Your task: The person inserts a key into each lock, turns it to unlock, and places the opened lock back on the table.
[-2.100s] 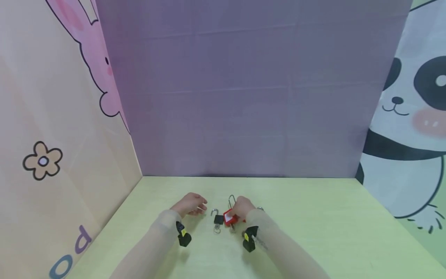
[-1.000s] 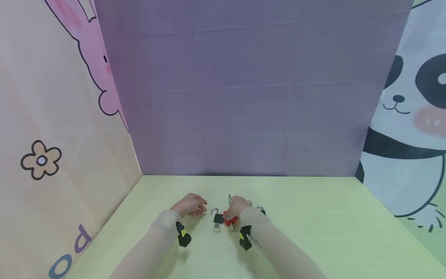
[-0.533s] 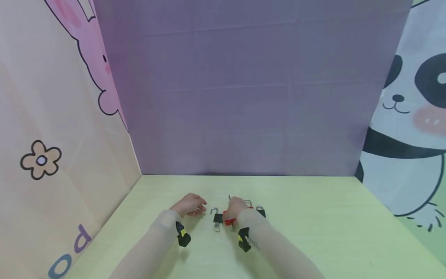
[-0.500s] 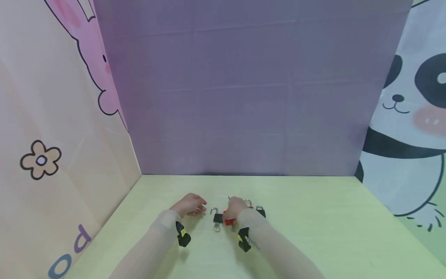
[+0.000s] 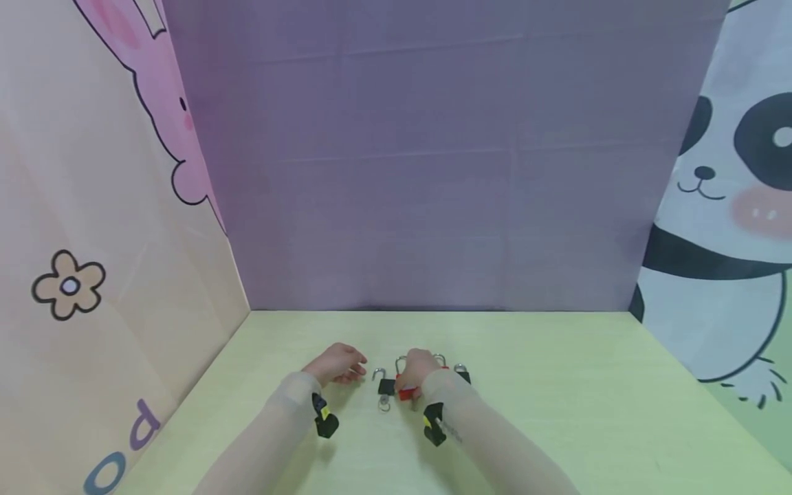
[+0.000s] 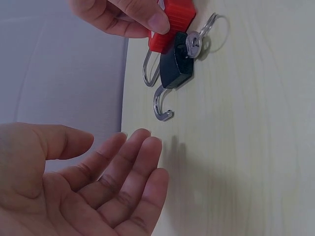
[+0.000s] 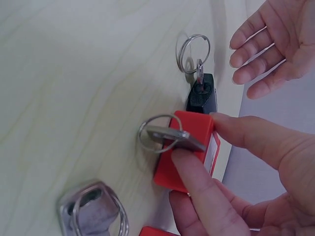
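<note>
My right hand [image 5: 421,369] grips a red padlock [image 5: 406,394] from above at the table's middle. In the right wrist view, the thumb presses one side of its red body [image 7: 172,169], and a forefinger touches the key [image 7: 189,141], which carries a ring. The steel shackle [image 6: 148,73] juts from the far end. To the left lies a black padlock [image 6: 177,64] with its shackle swung free and a ringed key [image 6: 193,45] in it. My left hand [image 5: 337,363] hovers palm-up beside that black padlock, fingers loosely extended and holding nothing.
Right of my right hand are a second red padlock [image 5: 444,368], mostly hidden by the hand, and another black padlock [image 5: 463,376]. A second key [image 7: 91,209] shows at the right wrist view's lower left. A purple curtain [image 5: 396,172] borders the pale table [image 5: 557,399] at the back.
My right hand has shifted slightly left over the red padlock. Its shackle stood tall above the hand; now it sits lower and further left. The left hand has stayed put.
</note>
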`<move>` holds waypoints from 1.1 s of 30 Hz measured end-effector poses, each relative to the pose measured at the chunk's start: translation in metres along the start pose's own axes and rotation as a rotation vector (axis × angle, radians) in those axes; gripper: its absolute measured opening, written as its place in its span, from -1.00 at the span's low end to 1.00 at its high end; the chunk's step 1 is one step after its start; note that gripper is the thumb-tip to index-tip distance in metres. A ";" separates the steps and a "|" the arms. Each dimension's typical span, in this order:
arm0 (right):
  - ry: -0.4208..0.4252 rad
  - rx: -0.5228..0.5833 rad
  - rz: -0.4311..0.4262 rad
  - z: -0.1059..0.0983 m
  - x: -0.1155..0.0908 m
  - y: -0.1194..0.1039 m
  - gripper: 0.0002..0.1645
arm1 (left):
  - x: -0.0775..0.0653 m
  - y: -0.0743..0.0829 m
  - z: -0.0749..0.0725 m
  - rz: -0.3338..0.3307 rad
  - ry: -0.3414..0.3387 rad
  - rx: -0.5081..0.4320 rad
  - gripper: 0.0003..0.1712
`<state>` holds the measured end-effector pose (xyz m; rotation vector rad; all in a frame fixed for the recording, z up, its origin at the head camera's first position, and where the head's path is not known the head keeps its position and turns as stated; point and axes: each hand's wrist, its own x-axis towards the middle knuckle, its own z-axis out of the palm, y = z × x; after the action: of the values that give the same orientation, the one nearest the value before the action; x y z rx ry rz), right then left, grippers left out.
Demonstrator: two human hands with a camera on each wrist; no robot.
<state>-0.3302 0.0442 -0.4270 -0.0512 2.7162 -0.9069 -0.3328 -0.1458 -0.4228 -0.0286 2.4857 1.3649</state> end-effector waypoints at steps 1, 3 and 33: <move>0.001 -0.001 0.000 0.000 0.000 0.000 -0.58 | 0.000 0.000 0.000 0.001 0.000 -0.003 -0.63; 0.003 -0.003 -0.001 0.000 0.000 0.000 -0.58 | 0.000 0.001 0.000 0.004 0.000 -0.007 -0.63; 0.022 0.215 -0.315 -0.074 -0.024 0.048 -0.72 | -0.004 -0.004 -0.009 0.002 0.018 -0.014 -0.64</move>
<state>-0.3248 0.1289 -0.3930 -0.4376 2.6565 -1.2880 -0.3309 -0.1557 -0.4207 -0.0415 2.4917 1.3884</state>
